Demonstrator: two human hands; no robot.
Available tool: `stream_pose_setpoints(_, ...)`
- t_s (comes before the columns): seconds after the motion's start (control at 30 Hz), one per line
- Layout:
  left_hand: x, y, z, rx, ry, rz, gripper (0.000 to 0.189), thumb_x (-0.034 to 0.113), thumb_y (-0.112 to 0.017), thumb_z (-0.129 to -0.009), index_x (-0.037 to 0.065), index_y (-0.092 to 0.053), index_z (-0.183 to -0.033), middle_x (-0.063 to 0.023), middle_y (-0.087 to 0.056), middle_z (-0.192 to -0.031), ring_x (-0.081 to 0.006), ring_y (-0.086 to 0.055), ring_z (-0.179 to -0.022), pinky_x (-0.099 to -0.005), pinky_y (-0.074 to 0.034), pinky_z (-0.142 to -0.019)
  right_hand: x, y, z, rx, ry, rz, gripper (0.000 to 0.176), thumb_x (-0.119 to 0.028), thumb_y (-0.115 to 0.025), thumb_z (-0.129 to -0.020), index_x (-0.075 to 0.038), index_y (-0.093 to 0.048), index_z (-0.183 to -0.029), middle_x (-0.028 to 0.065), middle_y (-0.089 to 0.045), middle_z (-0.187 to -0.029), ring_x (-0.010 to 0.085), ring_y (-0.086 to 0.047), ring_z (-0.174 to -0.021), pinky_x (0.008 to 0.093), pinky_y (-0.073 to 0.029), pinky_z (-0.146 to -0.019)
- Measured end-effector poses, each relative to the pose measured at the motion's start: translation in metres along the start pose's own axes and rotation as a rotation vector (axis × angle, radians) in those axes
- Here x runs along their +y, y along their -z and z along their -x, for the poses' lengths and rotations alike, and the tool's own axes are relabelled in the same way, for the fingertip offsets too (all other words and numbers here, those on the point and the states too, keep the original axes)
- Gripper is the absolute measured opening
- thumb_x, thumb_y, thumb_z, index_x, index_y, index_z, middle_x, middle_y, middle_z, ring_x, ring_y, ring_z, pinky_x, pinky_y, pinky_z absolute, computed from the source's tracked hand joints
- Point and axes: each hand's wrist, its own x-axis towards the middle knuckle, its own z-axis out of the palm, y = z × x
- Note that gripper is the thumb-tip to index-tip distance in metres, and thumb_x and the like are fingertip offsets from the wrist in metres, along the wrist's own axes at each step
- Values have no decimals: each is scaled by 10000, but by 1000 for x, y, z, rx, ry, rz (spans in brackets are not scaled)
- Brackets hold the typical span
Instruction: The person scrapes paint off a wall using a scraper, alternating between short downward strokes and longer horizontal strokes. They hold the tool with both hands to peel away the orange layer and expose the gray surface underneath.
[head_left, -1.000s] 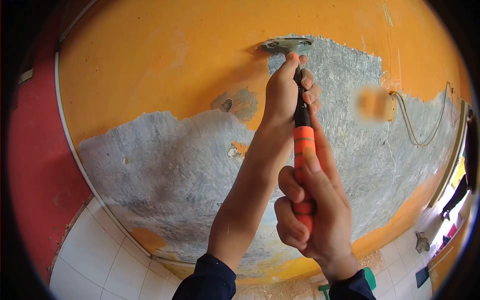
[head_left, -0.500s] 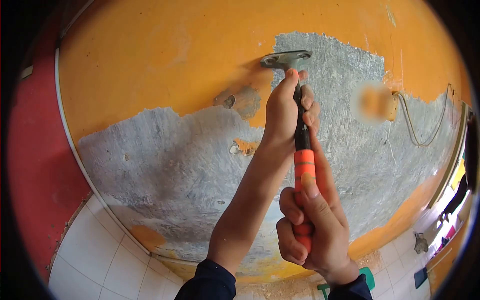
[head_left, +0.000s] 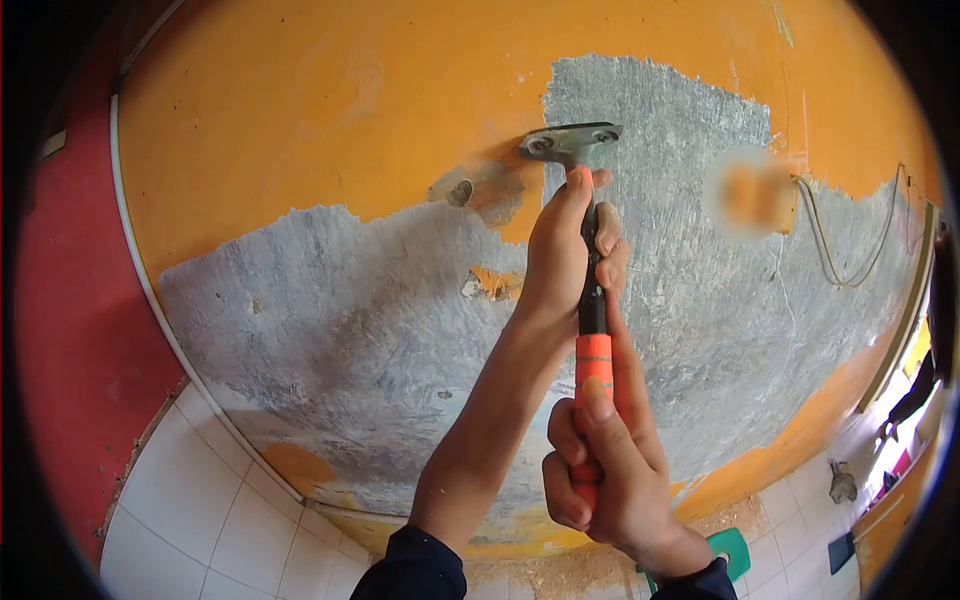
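Pointing up the wall [head_left: 300, 130] in the head view, your scraper [head_left: 593, 322] holds its long axis nearly upright, blade [head_left: 570, 143] crosswise above your left hand [head_left: 558, 248]. Those fingers wrap the black shaft [head_left: 593, 308]; below them, your right hand [head_left: 624, 468] has its fingers curled around the orange grip [head_left: 594, 352], partly hiding it. A bare grey patch [head_left: 700, 250] spreads behind both; a cable [head_left: 848, 286] loops to their right, and a green object [head_left: 733, 552] sits below the right fingers.

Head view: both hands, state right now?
Left hand: closed, holding the scraper by its black shaft.
Right hand: closed, holding its orange grip.
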Motion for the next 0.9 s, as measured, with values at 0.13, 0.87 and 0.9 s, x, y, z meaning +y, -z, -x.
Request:
stream_pose_setpoints(0.13,5,-1,0,6,25,5,480,470,-399,-975,49,-378,-1205,23,-371,-557,-81,-355,-352,-249,-310,-319,7,0,-3,-11,11,12,658,-305,-400,-993,-280,27,-1493,23,-353,-669,74,-265,-372,202,-291,-332)
stream_pose_setpoints(0.87,-82,55,82,179,57,-64,423,412,-311,-1008,80,-388,-1259,13,-352,-521,-81,-320,-299,-243,-317,-271,143,88,57,292,228,811,595,-63,-472,-906,42,-208,-1429,93,-574,-780,105,-526,-603,250,-430,-550)
stream_pose_setpoints(0.9,-82,56,80,161,54,-38,422,409,-306,-1009,78,-384,-1260,12,-353,-521,-79,-319,-298,-242,-316,-270,144,89,55,271,249,850,584,-58,-432,-921,51,-173,-1433,73,-533,-765,87,-478,-565,226,-384,-500)
